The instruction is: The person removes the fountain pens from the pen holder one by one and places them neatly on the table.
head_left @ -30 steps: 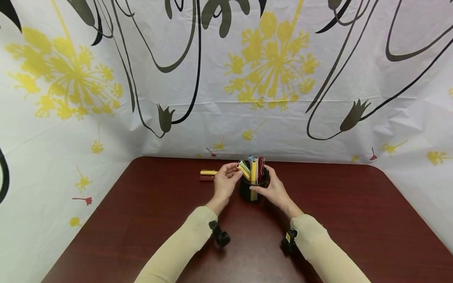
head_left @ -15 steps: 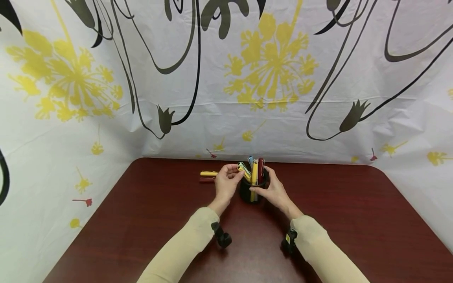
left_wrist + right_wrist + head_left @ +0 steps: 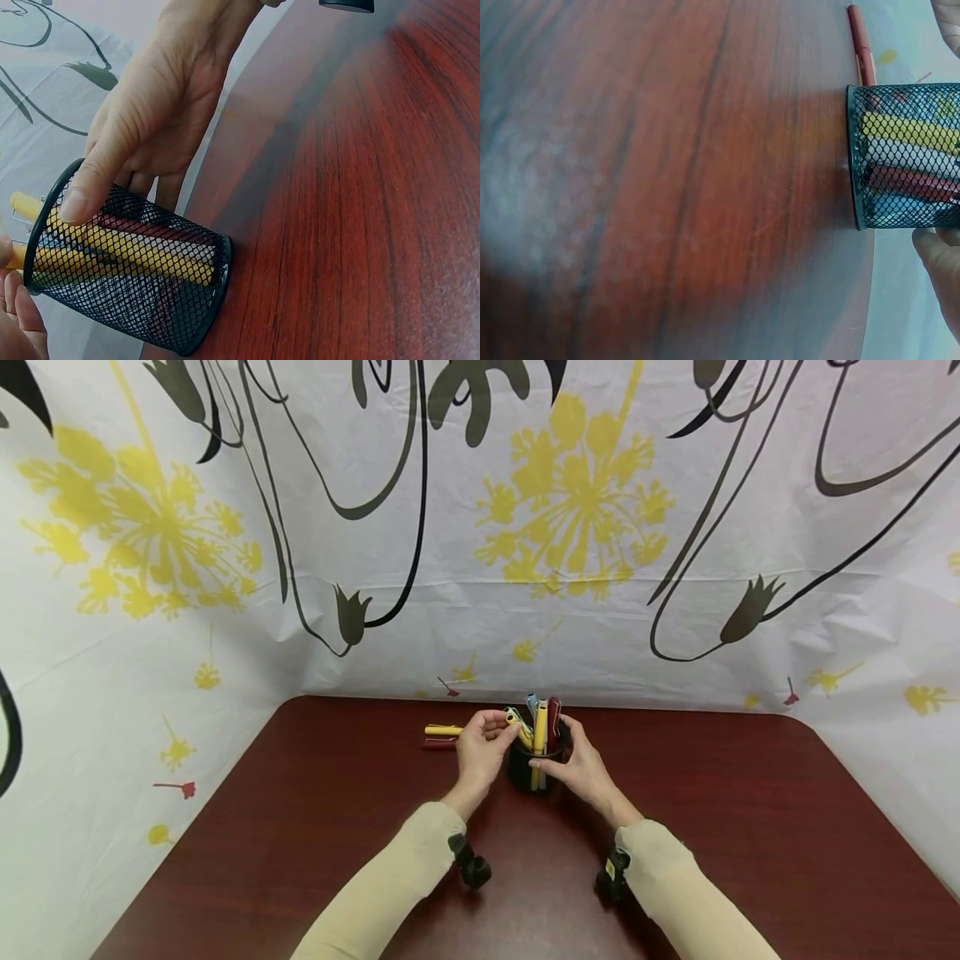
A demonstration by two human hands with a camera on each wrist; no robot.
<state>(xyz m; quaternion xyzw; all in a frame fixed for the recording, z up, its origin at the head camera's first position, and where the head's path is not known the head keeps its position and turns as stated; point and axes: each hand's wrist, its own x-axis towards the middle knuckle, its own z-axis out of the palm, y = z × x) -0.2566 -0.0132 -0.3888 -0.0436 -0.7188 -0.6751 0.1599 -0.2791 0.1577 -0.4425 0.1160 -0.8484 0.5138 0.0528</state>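
Observation:
A black mesh pen cup stands upright on the table, holding several pens. My right hand grips the cup from the right, its thumb pressed on the mesh just under the rim. My left hand pinches a yellow pen that leans over the cup's left side, its lower part inside the mesh. Another yellow pen rises at the front of the cup. Beside it are a dark red pen and a light blue pen. In the right wrist view, the cup hides part of my left hand.
Left of the cup, a yellow pen and a dark red pen lie on the dark red wooden table, partly behind my left hand. A white patterned curtain hangs along the table's back edge. Each wrist carries a small black camera.
My left hand has shifted slightly right with the yellow pen, whose end now sits a little closer to the cup. My right hand keeps its hold on the cup.

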